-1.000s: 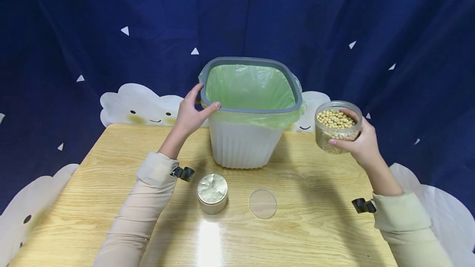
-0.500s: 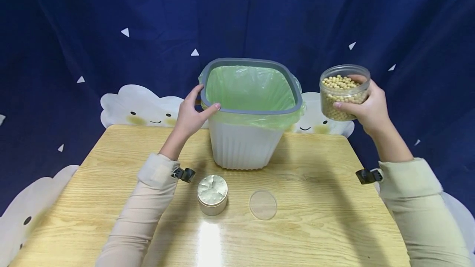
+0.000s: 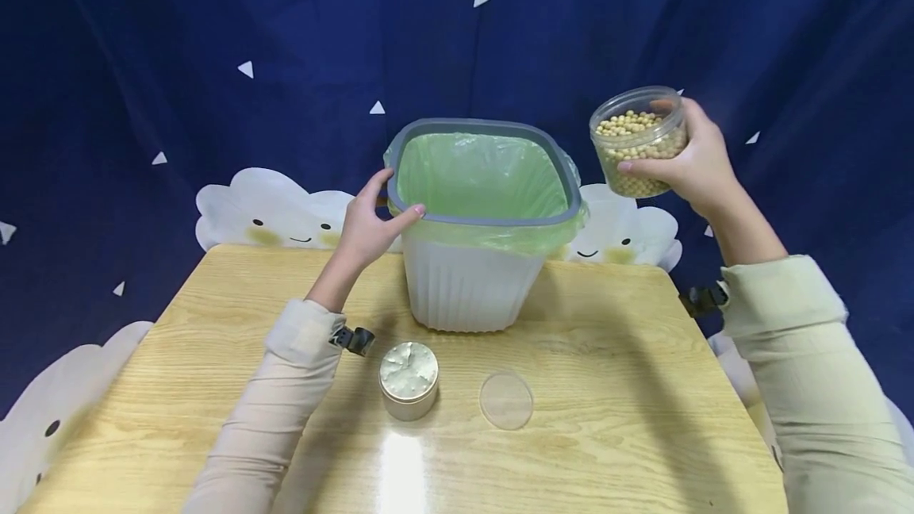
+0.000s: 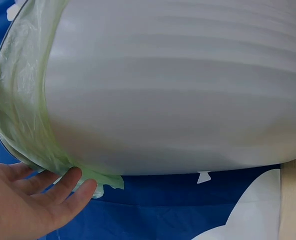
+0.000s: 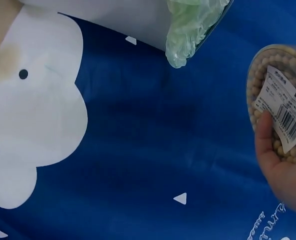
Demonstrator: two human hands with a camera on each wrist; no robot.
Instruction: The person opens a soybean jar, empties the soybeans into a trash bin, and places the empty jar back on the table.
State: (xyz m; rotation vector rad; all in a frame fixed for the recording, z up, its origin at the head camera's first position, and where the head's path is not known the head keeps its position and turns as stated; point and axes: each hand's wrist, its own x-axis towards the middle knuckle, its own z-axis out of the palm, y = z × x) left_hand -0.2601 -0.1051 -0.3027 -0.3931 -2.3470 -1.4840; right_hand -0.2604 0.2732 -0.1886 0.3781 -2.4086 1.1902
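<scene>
My left hand [image 3: 366,227] holds the near left corner of a white trash bin [image 3: 467,284], its thumb on the grey rim [image 3: 485,220] and its fingers [image 4: 63,185] along the outside, by the green liner bag [image 4: 25,85]. My right hand [image 3: 703,161] grips a see-through plastic jar [image 3: 635,161], lidless and raised to the right of the bin. Pale yellow soybeans [image 3: 628,124] fill much of it. The jar leans a little to the left, toward the bin. Its underside bears a white barcode label [image 5: 283,107], with my thumb on the label's edge.
A round gold-coloured tin [image 3: 408,403] with a pale, wrinkled top stands on the wooden table [image 3: 607,419]. Right of it lies a thin transparent disc [image 3: 506,400]. Behind the table hangs a dark blue curtain [image 3: 314,38] with white clouds and triangles.
My right hand has lifted the jar of soybeans well up from over the table, then brought it slightly left and tipped it a little. My left hand keeps its place on the bin.
</scene>
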